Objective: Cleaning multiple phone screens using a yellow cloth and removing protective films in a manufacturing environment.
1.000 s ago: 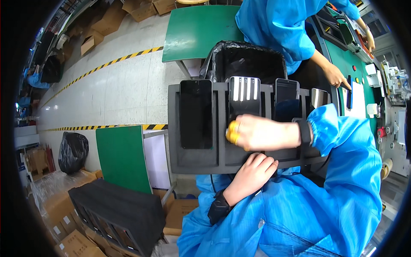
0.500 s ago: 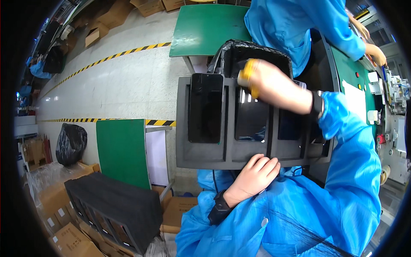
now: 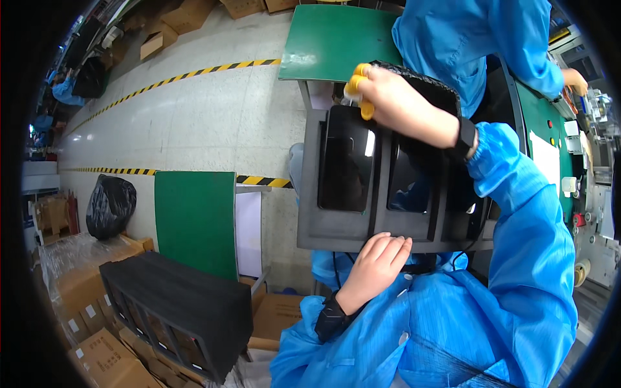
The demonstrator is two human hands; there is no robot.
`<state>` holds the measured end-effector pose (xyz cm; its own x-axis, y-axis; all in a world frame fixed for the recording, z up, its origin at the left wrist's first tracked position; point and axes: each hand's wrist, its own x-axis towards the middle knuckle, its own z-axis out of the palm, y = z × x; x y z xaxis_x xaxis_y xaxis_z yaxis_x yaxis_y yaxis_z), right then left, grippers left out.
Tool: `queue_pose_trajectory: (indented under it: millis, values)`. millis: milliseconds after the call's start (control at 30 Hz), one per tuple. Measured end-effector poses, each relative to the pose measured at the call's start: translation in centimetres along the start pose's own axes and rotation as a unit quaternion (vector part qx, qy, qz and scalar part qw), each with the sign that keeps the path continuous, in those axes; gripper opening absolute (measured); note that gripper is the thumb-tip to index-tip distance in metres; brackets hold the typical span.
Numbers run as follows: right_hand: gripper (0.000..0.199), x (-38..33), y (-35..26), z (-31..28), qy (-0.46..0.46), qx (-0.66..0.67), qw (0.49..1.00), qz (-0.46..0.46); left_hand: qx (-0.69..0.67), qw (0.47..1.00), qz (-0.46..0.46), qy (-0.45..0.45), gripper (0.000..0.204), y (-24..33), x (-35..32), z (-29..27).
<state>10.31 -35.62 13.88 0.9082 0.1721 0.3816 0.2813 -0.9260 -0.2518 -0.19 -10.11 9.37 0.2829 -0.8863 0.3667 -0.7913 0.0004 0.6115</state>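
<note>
I had the dark grey foam tray (image 3: 336, 227) propped against my lap, its slots facing up at me, and my left hand (image 3: 375, 266) sat under its near edge with the fingers curled up onto the lower rim, steadying it there. My right hand (image 3: 394, 103) was up at the tray's far edge, fingers bent, with yellow finger cots (image 3: 358, 87) on the tips; they were just past the top of the leftmost slot, and I could not tell whether they were pinching anything or were merely curled. In that leftmost slot lay a black glossy panel (image 3: 346, 161), flat in its recess, and a second glossy panel (image 3: 409, 181) filled the slot beside it, partly under my right forearm. Beyond the tray stood a black lined bin (image 3: 432, 85) and a green tabletop (image 3: 330, 39), where a co-worker in a blue coat (image 3: 466, 45) was standing with a hand on the green bench to my right. To my left a green board (image 3: 194, 220) leaned above a long black foam rack (image 3: 174, 310), with cardboard boxes (image 3: 103, 355) below it.
</note>
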Motion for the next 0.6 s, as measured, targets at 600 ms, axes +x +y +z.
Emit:
queue_pose_trajectory:
  millis: [600]
  values:
    - [0.015,-3.0,-9.2,1.7,-0.159,0.071,0.974,-0.143,-0.016,1.0,-0.008,-0.013,0.024,-0.2,0.1,-0.1]
